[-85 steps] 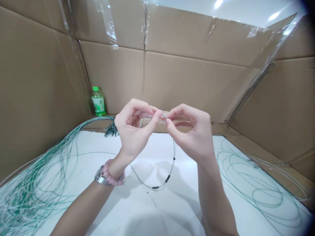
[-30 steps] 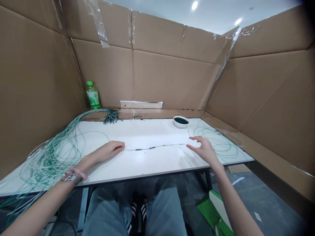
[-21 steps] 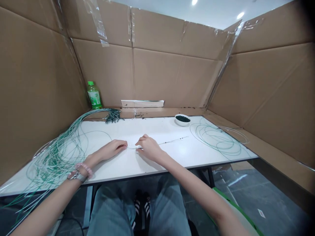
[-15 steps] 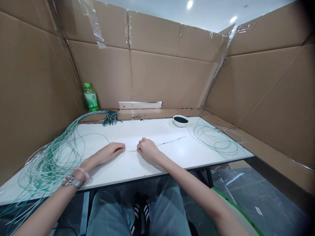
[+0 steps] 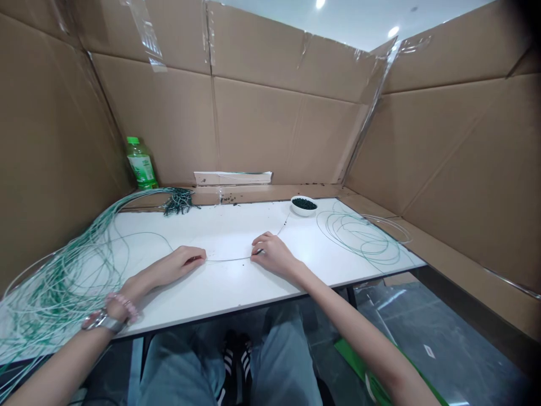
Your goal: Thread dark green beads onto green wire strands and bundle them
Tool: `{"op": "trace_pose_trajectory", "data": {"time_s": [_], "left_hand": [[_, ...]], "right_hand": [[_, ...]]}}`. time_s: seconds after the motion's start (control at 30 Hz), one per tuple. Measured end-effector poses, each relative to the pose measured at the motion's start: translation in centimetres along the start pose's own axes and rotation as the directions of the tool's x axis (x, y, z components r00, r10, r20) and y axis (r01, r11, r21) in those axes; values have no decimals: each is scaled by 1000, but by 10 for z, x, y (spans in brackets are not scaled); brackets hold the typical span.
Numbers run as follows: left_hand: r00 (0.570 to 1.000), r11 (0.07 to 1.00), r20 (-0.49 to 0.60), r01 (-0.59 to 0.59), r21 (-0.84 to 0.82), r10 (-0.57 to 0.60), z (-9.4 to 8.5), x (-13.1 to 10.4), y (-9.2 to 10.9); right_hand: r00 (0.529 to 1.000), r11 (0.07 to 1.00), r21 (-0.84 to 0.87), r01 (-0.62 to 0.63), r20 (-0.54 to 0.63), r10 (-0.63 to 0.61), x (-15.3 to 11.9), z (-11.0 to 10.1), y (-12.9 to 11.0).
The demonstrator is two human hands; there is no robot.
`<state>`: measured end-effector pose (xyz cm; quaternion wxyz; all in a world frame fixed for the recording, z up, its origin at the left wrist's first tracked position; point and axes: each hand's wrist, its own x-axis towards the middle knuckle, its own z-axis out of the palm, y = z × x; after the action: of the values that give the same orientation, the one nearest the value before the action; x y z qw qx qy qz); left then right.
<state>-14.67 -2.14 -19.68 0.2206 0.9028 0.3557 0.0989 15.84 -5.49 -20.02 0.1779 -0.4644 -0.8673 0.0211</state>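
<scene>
A thin cord [image 5: 228, 260] runs nearly straight between my hands, low over the white table. My left hand [image 5: 181, 265] is closed in a pinch on it, wearing a watch and a pink beaded bracelet at the wrist. To the right, my right hand [image 5: 274, 255] pinches the cord too, with something small and dark at its fingertips. Beyond these fingers a fine strand with a few small dark beads [image 5: 284, 223] slants up toward a white bowl [image 5: 303, 211]. Dark green beads fill this bowl.
A tangle of green and white cords [image 5: 76, 276] covers the table's left side, its dark knotted ends [image 5: 179, 201] near the back. Loose cord coils [image 5: 359, 237] lie at right. A green bottle [image 5: 142, 166] stands in the back left corner. Cardboard walls [image 5: 270, 124] surround the table [image 5: 211, 304].
My right hand has slid right, away from my left, lengthening the cord between them. The beaded strand beyond it now points more steeply toward the bowl. The view has shifted slightly right.
</scene>
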Motion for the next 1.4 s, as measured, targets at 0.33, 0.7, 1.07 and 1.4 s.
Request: {"op": "trace_pose_trajectory", "data": {"time_s": [0.33, 0.7, 1.07, 1.4], "left_hand": [[989, 985, -36, 149, 81, -147, -7, -5, -3], [996, 994, -7, 87, 58, -87, -7, -1, -1], [998, 998, -27, 65, 14, -65, -7, -3, -7], [998, 998, -24, 59, -11, -59, -7, -1, -8]], "right_hand": [[997, 996, 60, 59, 40, -61, -4, -9, 33], [996, 994, 61, 86, 20, -88, 1, -5, 20], [1000, 1000, 9, -10, -29, 10, -18, -16, 67], [996, 997, 34, -70, -47, 72, -19, -19, 97]]}}
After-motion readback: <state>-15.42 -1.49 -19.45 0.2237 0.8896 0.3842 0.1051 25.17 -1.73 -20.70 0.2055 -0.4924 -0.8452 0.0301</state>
